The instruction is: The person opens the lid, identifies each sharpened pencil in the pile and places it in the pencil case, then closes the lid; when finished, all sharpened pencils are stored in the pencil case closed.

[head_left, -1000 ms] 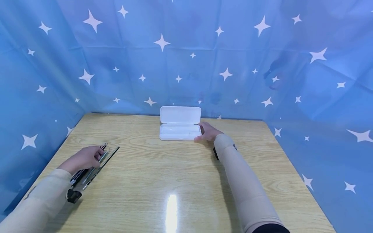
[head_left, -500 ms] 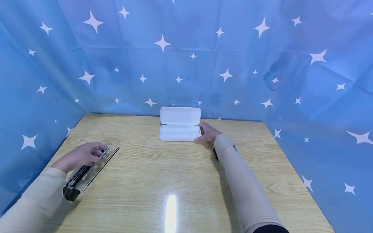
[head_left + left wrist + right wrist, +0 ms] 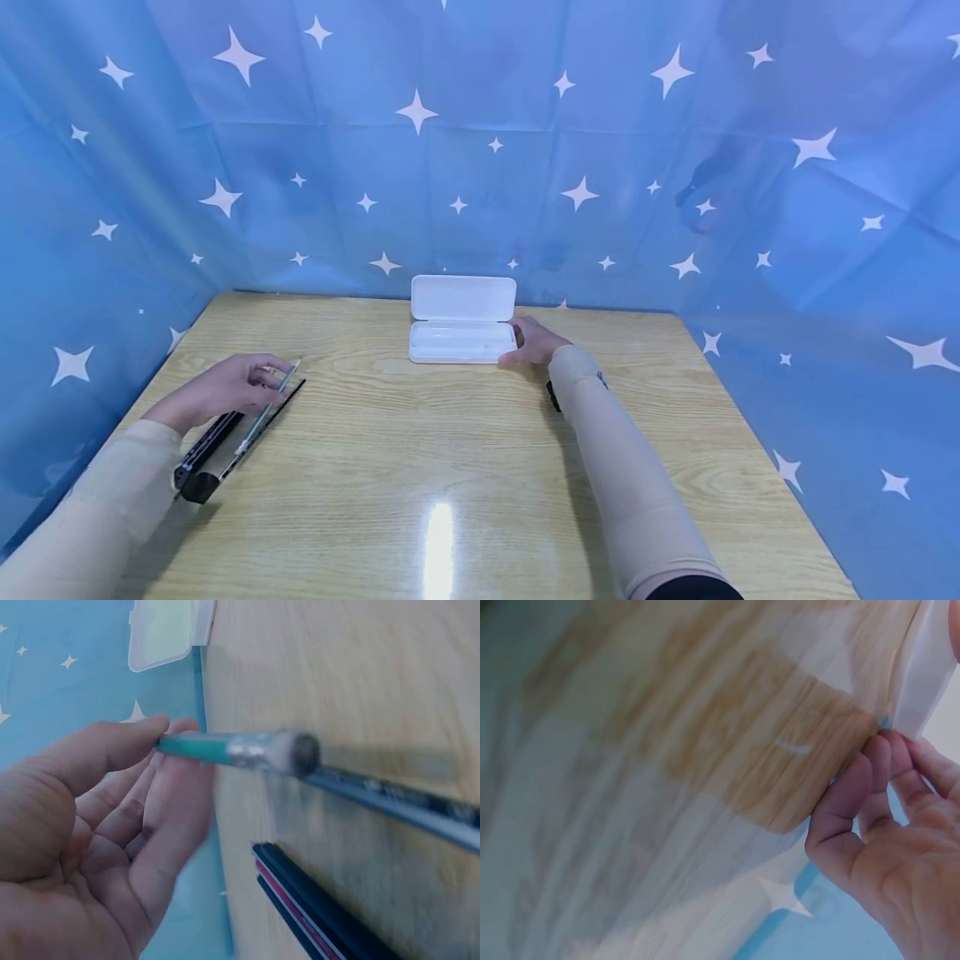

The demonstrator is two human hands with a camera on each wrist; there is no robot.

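My left hand pinches a green pencil between thumb and fingers, slanting above the table. Its metal ferrule and dark-tipped eraser end face the camera in the left wrist view. A dark patterned pencil lies on the table just beside it. Under the left wrist are black pens or sticks, one with a red stripe, partly hidden. At the back, my right hand holds the right end of a white pencil case, whose lid stands up; in the right wrist view, fingertips touch the case's wall.
The wooden table ends against a blue curtain with white stars at the back and both sides. A bright light reflection lies on the table's front middle.
The left hand has lifted the green pencil from the group and moved slightly back and right with it. My right hand stays at the pencil case.
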